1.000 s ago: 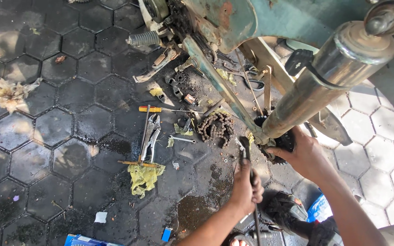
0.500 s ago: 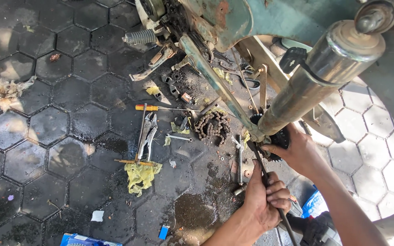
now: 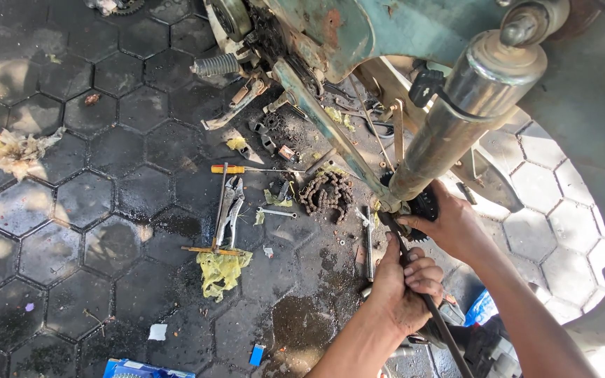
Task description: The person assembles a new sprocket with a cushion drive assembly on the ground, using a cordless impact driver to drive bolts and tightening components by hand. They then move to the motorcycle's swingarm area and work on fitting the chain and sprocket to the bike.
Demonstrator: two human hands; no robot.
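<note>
Oily hexagon pavers underfoot; my left hand is fisted around a dark bar, my right hand clamps the black sprocket beneath the chrome shock.

Teal rusty frame; yellow rag; dark hexagonal pavers.

Glossy metal exhaust pipe, rusty chain, matt oily paving
</note>
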